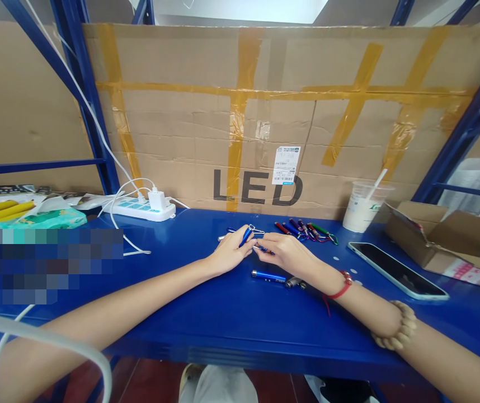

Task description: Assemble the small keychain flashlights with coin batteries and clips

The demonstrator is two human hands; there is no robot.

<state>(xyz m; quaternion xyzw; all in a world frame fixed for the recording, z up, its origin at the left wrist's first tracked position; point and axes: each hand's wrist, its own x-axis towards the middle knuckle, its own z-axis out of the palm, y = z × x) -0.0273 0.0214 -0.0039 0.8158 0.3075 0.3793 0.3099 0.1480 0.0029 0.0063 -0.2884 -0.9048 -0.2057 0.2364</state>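
My left hand [232,253] is closed around a small blue metal flashlight [246,236], its end sticking up between thumb and fingers. Fingertips of my right hand [285,252] meet the left ones; they are pinched on a small shiny piece, mostly hidden, that I cannot make out. Just behind the left hand, a silver carabiner clip [257,230] shows. Nearer me, another blue flashlight [268,276] lies flat on the blue table [206,319], beside a grey metal piece [293,282] partly under my right wrist.
Several coloured flashlights with carabiners [302,229] lie behind my right hand. To the right are a drink cup [361,210], a phone [397,270] and an open carton [453,240]. A power strip [139,209] stands back left; a white cable [51,341] loops over my left forearm.
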